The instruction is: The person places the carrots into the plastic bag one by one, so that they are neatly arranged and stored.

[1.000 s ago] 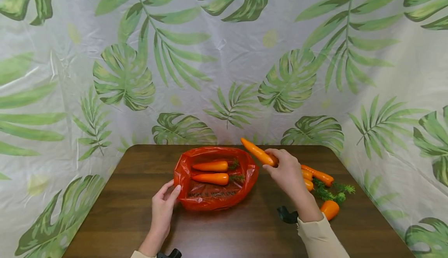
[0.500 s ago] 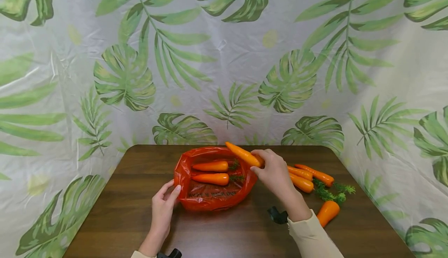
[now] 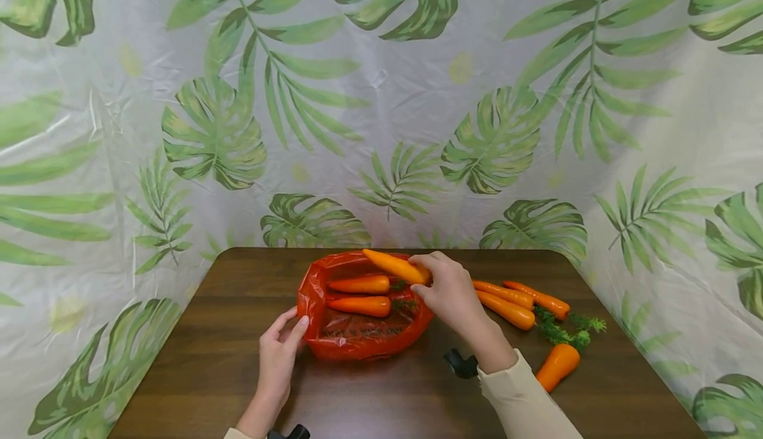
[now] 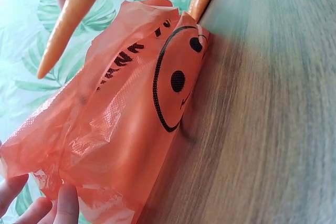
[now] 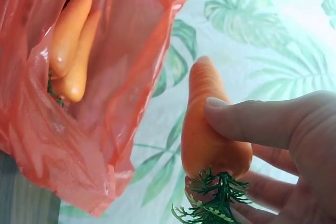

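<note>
My right hand [image 3: 450,293] pinches a carrot [image 3: 393,265] near its thick, leafy end; the right wrist view shows the thumb [image 5: 247,121] across it and the green top below. That carrot hangs over the far right rim of a red plastic bag [image 3: 363,346], its tip pointing left. Two carrots [image 3: 360,306] lie side by side inside the bag, tips to the left. At the bag's left rim, my left hand [image 3: 281,346] grips the plastic between thumb and fingers. Black print with a smiling face shows on the bag's side [image 4: 131,129] in the left wrist view.
Right of the bag, several loose carrots [image 3: 507,310] with green tops [image 3: 560,326] lie on the dark wooden table [image 3: 197,373]. One carrot [image 3: 559,365] sits nearer the front. A leaf-patterned sheet [image 3: 381,108] hangs behind the table.
My right hand has carried the carrot leftward and slightly down, from right of the bag to over its opening. The left hand stays on the rim.
</note>
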Tool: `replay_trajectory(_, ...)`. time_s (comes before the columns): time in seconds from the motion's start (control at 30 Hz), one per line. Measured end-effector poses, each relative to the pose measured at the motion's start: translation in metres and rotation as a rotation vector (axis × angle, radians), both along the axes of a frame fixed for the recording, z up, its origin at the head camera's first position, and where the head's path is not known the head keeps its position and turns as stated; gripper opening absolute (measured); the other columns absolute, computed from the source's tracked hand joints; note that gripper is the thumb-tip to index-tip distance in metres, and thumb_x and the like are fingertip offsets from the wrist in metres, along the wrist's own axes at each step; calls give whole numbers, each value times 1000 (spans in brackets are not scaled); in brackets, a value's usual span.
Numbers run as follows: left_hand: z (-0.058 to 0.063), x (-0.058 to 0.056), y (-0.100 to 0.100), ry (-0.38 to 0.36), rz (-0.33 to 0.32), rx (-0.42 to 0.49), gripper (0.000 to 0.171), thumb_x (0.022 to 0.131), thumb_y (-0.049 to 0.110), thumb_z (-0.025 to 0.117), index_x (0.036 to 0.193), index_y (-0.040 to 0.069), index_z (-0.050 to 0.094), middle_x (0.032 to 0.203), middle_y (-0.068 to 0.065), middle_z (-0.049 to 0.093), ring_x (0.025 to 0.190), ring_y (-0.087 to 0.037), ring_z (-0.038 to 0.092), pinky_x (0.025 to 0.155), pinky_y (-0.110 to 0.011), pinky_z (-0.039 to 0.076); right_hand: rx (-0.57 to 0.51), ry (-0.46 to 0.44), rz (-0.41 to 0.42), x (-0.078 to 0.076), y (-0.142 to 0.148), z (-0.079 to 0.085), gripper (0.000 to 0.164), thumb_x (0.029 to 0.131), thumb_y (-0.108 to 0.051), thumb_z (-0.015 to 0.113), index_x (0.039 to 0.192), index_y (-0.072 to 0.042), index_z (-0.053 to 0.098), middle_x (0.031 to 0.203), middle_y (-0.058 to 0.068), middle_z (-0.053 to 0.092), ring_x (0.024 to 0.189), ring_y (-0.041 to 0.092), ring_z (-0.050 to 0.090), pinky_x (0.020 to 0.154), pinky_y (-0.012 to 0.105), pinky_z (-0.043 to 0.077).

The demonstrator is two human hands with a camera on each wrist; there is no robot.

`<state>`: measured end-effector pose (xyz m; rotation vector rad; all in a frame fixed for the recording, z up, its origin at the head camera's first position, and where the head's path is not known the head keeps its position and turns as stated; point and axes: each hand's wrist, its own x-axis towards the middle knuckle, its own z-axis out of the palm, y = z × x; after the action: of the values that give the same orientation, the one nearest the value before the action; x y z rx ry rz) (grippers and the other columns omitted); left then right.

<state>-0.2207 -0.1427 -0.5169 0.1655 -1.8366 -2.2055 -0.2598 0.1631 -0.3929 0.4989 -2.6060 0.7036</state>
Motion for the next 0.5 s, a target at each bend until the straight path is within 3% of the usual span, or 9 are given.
replay_trajectory(0.5,0,1,0,-6,0,-12,44,95,20,72,133,0,62,126,-23,61,90,-13,68,77,-26,58,141,-19,132,-3,-29,7,47,79,-13,87,123,-18,71,112,-5,64,93,14,63,80,34,54)
